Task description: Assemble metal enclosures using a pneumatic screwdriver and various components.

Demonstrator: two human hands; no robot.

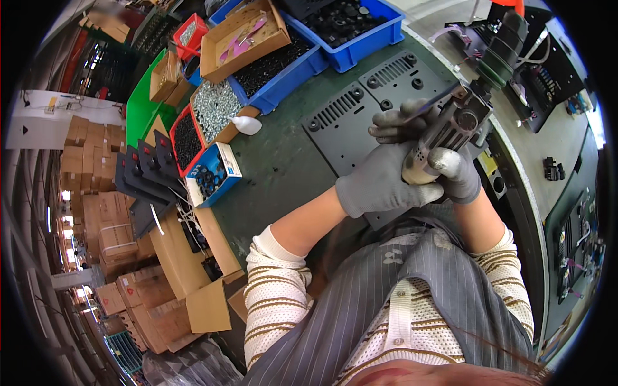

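Observation:
Both my hands wear grey gloves and grip a hand-held power tool [452, 127] with a slotted, metal-grey body. My left hand [376, 180] is closed round its lower end, some darker fingers showing beside the body. My right hand [462, 180] wraps the same end from the right, thumb laid across it. A dark green and black hose-like part [499, 61] runs up from the tool's far end. Beneath and beyond the hands, a black flat panel [341, 132] with vent slots and round feet lies on the green tabletop [270, 174]. The tool's tip is hard to make out.
Left of the panel stand a white bottle [246, 124], a blue box of small black parts [222, 190], and a bin of silver screws [219, 106]. Blue bins [351, 48] line the far side. Black assemblies with wires [537, 83] lie at right; cartons [96, 161] stack at far left.

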